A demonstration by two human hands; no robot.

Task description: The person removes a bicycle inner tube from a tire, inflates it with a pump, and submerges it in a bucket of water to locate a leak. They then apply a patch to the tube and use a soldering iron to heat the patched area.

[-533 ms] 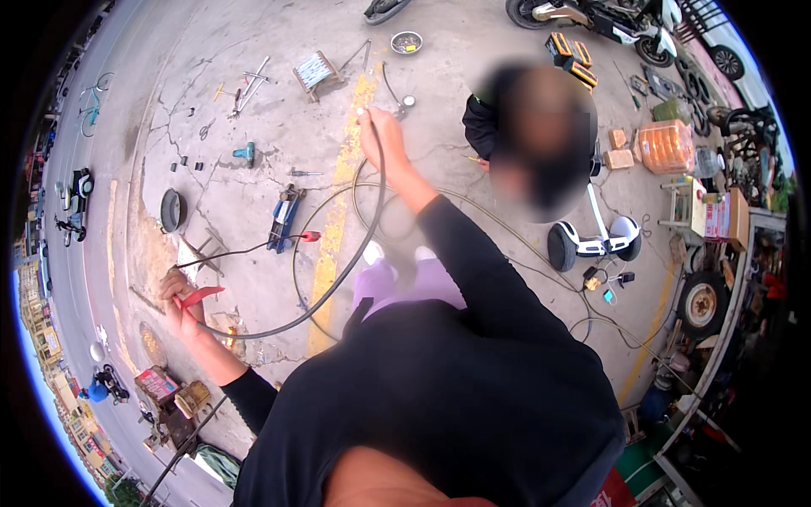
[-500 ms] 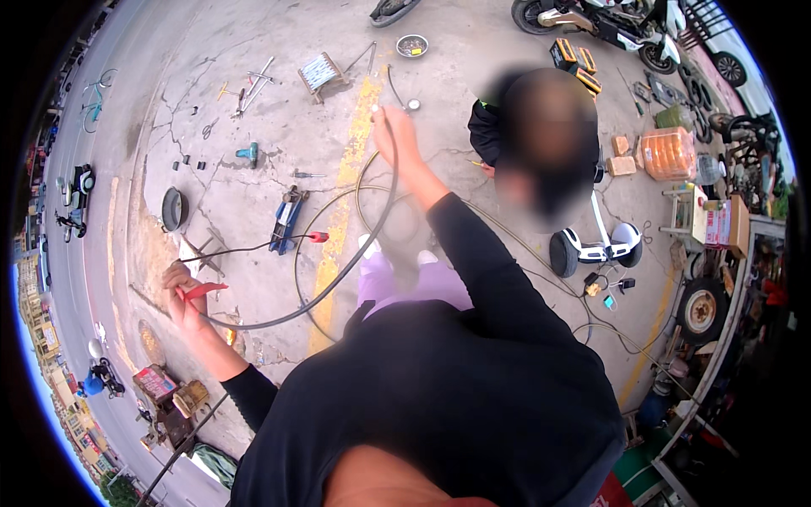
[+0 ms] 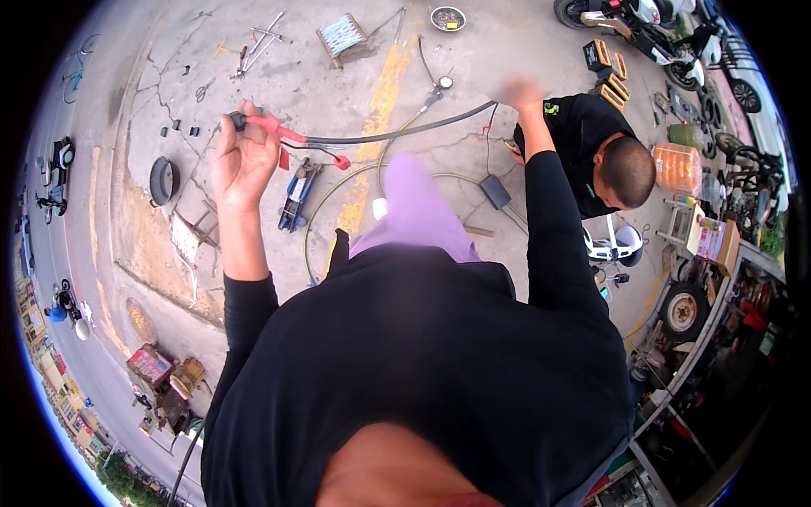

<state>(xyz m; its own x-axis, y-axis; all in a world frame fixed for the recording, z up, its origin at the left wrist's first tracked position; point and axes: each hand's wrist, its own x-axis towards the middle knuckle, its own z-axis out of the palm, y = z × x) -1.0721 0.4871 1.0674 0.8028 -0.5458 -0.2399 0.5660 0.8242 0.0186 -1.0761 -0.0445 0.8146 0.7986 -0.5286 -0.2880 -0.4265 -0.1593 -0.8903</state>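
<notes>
My left hand (image 3: 241, 160) is raised at the left and grips the red end fitting (image 3: 272, 128) of a black hose (image 3: 397, 133). The hose runs in a shallow curve to the right, up to my right hand (image 3: 521, 91), which is blurred and closed on its other end. Below the hose lie a large thin hoop (image 3: 338, 190) on the concrete and a blue jack-like tool (image 3: 296, 194). My black sleeves and torso fill the lower half of the view.
Another person in black (image 3: 604, 160) crouches at the right beside a small white scooter (image 3: 612, 241). Tools, a wire crate (image 3: 342, 35), a bowl (image 3: 448, 17) and a dark pan (image 3: 160, 179) are scattered on the ground. A wheel (image 3: 683, 311) and shop clutter line the right edge.
My left hand has risen from low at the left to well above the ground with the hose's red end. The right hand moved right, and the hose now stretches nearly straight between them.
</notes>
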